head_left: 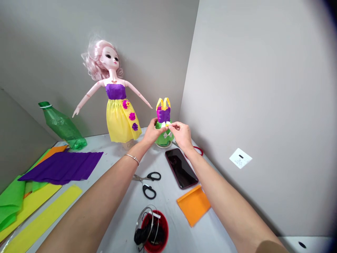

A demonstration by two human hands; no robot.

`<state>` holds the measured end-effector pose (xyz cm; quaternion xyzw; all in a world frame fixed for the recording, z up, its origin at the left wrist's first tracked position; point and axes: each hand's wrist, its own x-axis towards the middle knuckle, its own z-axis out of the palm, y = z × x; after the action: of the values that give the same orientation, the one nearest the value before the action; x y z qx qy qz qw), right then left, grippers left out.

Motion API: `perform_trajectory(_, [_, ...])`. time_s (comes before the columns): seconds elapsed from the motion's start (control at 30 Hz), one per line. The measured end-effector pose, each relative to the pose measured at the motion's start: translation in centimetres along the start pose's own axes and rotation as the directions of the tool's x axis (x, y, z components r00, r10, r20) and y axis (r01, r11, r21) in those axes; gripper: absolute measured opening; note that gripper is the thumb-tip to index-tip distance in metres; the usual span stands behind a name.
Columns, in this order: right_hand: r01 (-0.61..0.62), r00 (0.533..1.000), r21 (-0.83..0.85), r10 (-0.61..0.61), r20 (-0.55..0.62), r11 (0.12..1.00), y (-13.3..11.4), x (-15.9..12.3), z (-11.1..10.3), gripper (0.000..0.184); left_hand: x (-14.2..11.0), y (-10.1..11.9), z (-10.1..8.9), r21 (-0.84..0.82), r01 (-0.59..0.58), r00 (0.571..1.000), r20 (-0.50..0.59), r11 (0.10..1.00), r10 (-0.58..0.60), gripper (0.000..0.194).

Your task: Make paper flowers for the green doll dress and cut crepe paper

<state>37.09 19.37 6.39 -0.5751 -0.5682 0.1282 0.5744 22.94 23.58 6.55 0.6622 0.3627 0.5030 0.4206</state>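
From my remote seat, the head camera looks down on both hands at the far end of the table [126, 211]. The left hand [154, 131] is curled around the waist of a small paper dress [163, 115], gripping it from the near side. The right hand [181, 135] is closed to a pinch on a white paper bow [165, 124] at the dress's waist. The hands hide part of the green skirt from me. The dress has a purple top and yellow straps, and it stands upright on a round base [163, 145] that I can barely make out.

Just left of the dress, a pink-haired doll [113, 88] stands in a purple and yellow dress with pink flowers, its outstretched hand near the paper straps. Farther left, a green plastic bottle [61, 126] lies on its side, near a sheet of purple crepe paper [60, 168]. Green crepe paper [10, 200] and yellow paper strips [42, 221] lie along the table's left edge.

Nearer me, black-handled scissors [147, 182] lie below the left wrist, and a phone [181, 168] lies just under the right forearm. Red-handled scissors [197, 151] are partly hidden behind the right wrist. An orange paper square [194, 205] and a red cup [155, 232] holding black wire sit closest to me, while both forearms block much of the table.
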Motion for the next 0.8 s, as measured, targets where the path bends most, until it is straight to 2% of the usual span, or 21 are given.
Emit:
perform_trajectory(0.43, [0.033,0.999,0.018,-0.033,-0.004,0.999,0.2,0.0,0.0,0.011,-0.4,1.2,0.2,0.112,0.004,0.999,-0.049,0.994,0.002,0.057])
perform_trajectory(0.7, [0.026,0.999,0.035,-0.025,-0.036,0.999,-0.1,0.0,-0.2,0.010,-0.4,1.4,0.5,0.121,0.015,0.997,-0.078,0.993,-0.005,0.053])
perform_trajectory(0.8, [0.025,0.999,0.077,-0.022,-0.039,0.997,0.3,0.2,-0.3,0.015,-0.5,1.4,0.5,0.117,0.014,0.997,-0.083,0.993,-0.005,0.052])
